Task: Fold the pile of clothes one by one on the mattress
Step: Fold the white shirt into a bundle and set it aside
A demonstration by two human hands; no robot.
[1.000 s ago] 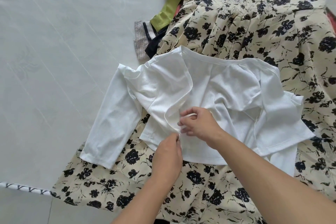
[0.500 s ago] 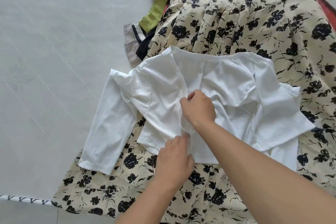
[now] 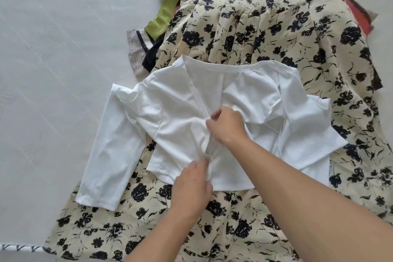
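A white long-sleeved cardigan lies spread on top of a cream dress with black flowers on the pale mattress. Its left sleeve stretches down to the left; the right side is bunched. My right hand pinches the cardigan's front edge near the middle. My left hand pinches the same front edge lower down, near the hem. The fabric between the two hands is gathered into a ridge.
More clothes poke out from under the dress at the upper left: a lime-green piece and a grey, white and navy piece. A red item shows at the upper right. A patterned mattress border runs along the lower left.
Both hands have shifted slightly along the cardigan's front edge, and the left front panel has been drawn across toward the middle. The view has drifted a little.
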